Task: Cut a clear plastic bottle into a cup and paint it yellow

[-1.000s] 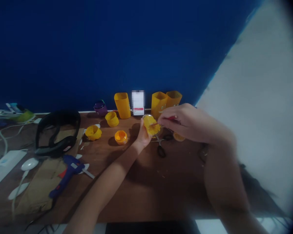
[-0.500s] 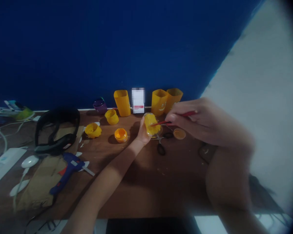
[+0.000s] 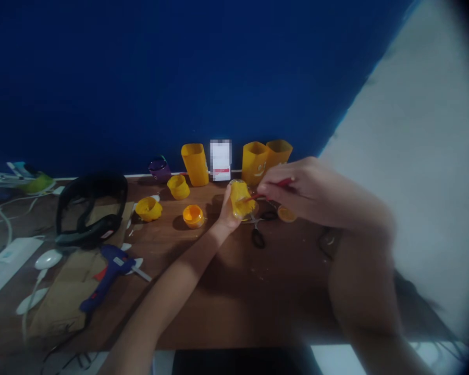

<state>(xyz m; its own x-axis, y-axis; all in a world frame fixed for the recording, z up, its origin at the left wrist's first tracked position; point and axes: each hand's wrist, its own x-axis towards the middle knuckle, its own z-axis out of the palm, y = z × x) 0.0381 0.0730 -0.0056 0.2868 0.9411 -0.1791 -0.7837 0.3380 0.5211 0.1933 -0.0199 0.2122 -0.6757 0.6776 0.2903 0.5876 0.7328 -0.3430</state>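
Observation:
My left hand [image 3: 229,212] is closed around a yellow-painted clear container [image 3: 240,195], held tilted above the table. In my right hand [image 3: 293,190] is a red-handled paintbrush [image 3: 282,183], pinched between thumb and fingers, its tip against the container's painted side. Just below lies a pair of black-handled scissors [image 3: 258,238], partly hidden by the container. A round yellowish lid [image 3: 286,213] rests under my right hand. To the left of my left hand stands an uncapped jar of orange-yellow paint [image 3: 193,216].
Yellow cups [image 3: 195,165] stand along the blue wall beside a lit phone [image 3: 221,160], with a purple jar [image 3: 159,169] farther left. Two small yellow pieces [image 3: 149,209] sit nearer. A blue glue gun [image 3: 111,276], cardboard [image 3: 62,297], a black headset [image 3: 89,208] and white spoons [image 3: 48,259] fill the left.
My right hand has shifted a little to the left with the paintbrush, which still touches the container's side. My left hand and the container stay almost in place.

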